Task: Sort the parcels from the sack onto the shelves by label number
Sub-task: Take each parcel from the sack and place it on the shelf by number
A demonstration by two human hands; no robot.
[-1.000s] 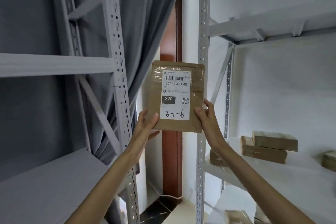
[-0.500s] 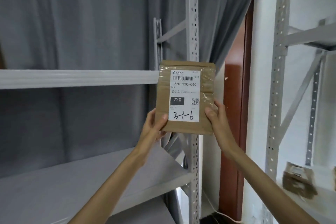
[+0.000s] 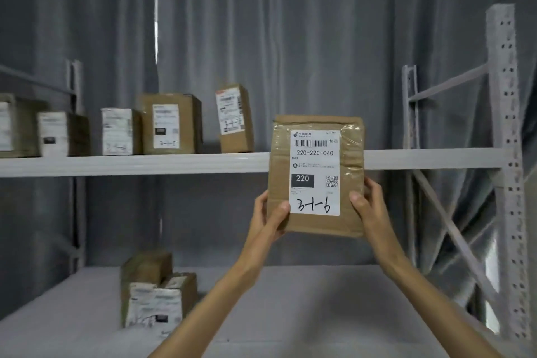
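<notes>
Two hands hold one flat brown parcel (image 3: 316, 177) up in front of the upper shelf (image 3: 145, 164), left hand (image 3: 268, 219) and right hand (image 3: 367, 209) pinching its lower corners, probably so the label, handwritten 3-1-6, reads clearly. Left of the parcel, boxes (image 3: 171, 123) stand in a row on that shelf; below it, two more on the lower shelf (image 3: 290, 299). Grey curtain (image 3: 290, 38) behind.
</notes>
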